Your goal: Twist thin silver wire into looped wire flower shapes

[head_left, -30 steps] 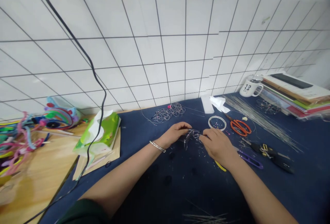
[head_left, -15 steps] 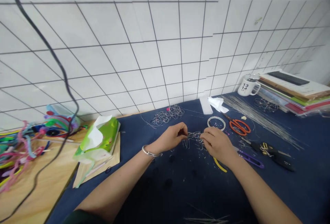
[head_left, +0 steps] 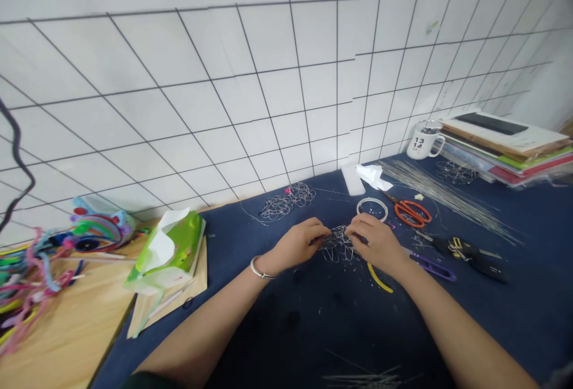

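A small tangle of bent silvery wire (head_left: 336, 244) spans the gap between my two hands, just above the dark blue cloth (head_left: 268, 335). My left hand (head_left: 301, 242) pinches its left side between thumb and fingers. On the right side, my right hand (head_left: 375, 242) has its fingers closed on the wire as well. Thin loops hang down between the hands, and the fingertips partly hide how they join. Beyond my right hand lies a white ring-shaped dish (head_left: 372, 209) with tiny beads. A yellow strip (head_left: 379, 279) rests below that hand.
Right of my hands lie orange-handled scissors (head_left: 412, 213), a purple cutter (head_left: 433, 267), black pliers (head_left: 470, 256) and long straight wires (head_left: 447, 201). Coiled wire (head_left: 289, 201) sits behind. A green tissue pack (head_left: 172, 246) is at left; a white mug (head_left: 423, 141) stands near stacked papers (head_left: 505, 141).
The view has swung, so the black cable has slid to the far left edge. My hands stay on the wire tangle; my left hand has turned and its fingers have curled in more.
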The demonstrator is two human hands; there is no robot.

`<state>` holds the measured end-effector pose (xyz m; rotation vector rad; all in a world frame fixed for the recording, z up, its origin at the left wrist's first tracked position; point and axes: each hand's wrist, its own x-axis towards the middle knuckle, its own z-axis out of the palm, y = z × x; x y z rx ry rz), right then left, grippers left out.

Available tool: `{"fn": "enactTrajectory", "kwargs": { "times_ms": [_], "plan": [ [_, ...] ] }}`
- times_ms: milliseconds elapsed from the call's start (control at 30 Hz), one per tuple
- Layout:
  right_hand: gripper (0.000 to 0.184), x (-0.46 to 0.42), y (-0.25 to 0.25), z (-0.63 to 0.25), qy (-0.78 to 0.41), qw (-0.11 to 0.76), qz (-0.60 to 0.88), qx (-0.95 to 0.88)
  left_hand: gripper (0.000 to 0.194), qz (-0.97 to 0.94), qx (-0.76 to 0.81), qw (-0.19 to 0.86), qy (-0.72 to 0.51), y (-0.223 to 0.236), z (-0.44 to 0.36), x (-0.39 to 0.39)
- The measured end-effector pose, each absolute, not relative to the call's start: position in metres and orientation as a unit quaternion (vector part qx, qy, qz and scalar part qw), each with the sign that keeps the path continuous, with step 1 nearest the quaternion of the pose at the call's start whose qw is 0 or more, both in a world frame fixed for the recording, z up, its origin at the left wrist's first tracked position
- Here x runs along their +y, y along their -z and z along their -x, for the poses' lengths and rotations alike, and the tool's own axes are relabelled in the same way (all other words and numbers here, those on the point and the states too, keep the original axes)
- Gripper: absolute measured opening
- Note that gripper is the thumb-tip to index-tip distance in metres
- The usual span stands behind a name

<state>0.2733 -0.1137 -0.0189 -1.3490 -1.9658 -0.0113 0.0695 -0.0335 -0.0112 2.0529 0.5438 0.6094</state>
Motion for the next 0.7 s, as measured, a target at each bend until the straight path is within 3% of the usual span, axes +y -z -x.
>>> {"fn": "enactTrajectory", "kwargs": {
  "times_ms": [133,333,533,700],
  "plan": [
    [0.016,-0.1128,0.0198,-0.2746,-0.001,0.377,0.525,-0.763,0.032,-0.84,0.227,0.427,-0.245,0.0176,-0.0693,-0.0334],
    [0.016,-0.1118,0.0207,-0.2762,-0.004,0.372,0.534,-0.759,0.031,-0.897,0.203,0.311,-0.239,0.0153,-0.0671,-0.0289],
    [0.016,-0.1126,0.0179,-0.2763,-0.01,0.377,0.533,-0.757,0.024,-0.886,0.201,0.331,-0.255,0.0117,-0.0674,-0.0286],
    [0.015,-0.1124,0.0167,-0.2757,-0.033,0.387,0.536,-0.75,0.006,-0.88,0.225,0.334,-0.252,0.0173,-0.0699,-0.0294]
  ]
}}
